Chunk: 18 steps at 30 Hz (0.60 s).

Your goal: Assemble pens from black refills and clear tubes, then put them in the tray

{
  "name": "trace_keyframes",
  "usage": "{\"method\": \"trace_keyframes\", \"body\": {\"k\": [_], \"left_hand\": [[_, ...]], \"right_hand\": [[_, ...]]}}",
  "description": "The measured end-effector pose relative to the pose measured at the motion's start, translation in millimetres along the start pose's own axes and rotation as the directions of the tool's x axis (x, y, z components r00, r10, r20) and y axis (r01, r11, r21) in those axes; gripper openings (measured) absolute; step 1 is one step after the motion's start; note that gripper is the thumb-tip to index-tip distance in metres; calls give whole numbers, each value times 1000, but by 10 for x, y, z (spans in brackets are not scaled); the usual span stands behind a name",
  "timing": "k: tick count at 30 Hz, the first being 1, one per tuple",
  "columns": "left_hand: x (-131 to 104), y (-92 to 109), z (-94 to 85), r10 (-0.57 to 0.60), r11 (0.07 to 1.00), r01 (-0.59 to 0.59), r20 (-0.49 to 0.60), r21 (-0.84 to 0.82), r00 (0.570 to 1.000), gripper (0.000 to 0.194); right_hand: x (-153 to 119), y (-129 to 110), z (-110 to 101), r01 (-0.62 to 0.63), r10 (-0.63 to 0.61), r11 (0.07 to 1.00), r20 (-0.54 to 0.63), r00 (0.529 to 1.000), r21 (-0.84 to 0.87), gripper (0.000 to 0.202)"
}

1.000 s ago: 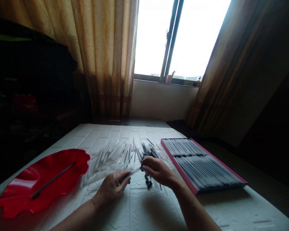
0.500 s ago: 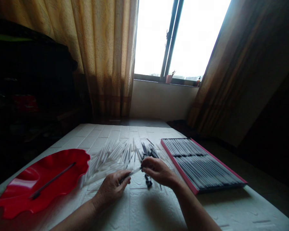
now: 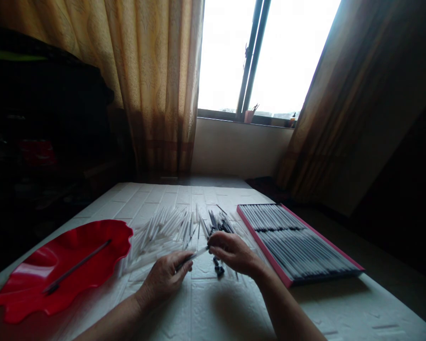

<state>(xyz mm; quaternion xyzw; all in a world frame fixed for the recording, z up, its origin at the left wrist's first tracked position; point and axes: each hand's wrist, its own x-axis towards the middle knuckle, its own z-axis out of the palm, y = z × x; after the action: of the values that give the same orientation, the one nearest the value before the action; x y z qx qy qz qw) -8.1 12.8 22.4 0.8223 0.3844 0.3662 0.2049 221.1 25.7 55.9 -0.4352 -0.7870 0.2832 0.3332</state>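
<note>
Between my hands is a slim translucent pen (image 3: 200,253) with a dark end. My left hand (image 3: 167,273) is closed round its near part. At the far end, the fingers of my right hand (image 3: 230,249) pinch the pen's dark end; the fingertips partly hide it. Just below my right hand lie several small black caps (image 3: 219,270). Behind that hand is a pile of dark thin refills (image 3: 220,221). Many clear pen barrels (image 3: 165,225) are heaped to the left of them.
On the left stands a red wavy-edged dish (image 3: 88,277) with one pen (image 3: 80,266) in it. To the right, a red-edged box (image 3: 289,282) holds two rows of pens (image 3: 308,251). All rest on a white brick-patterned table (image 3: 173,315). A window and curtains (image 3: 159,85) are behind.
</note>
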Motion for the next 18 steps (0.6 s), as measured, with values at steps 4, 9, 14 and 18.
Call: {"method": "trace_keyframes", "body": {"k": [4,9,14,18], "left_hand": [[-2,-2,-1,-3,1000,3,-4,-1,1000,28],[-3,-12,1,-6,1000,6,-8,-4,1000,28],[3,8,1,-2,1000,2,-2,-8,1000,28],[4,14,-3,-3,1000,3,-4,-4,1000,27]], "right_hand": [[5,-10,1,-12,12,1000,6,1000,-19,7],[10,-61,-7,-33,34,998,23,999,-52,17],[4,-6,3,-17,17,1000,17,1000,21,14],[2,49,17,0,-1,998,14,1000,59,10]]}}
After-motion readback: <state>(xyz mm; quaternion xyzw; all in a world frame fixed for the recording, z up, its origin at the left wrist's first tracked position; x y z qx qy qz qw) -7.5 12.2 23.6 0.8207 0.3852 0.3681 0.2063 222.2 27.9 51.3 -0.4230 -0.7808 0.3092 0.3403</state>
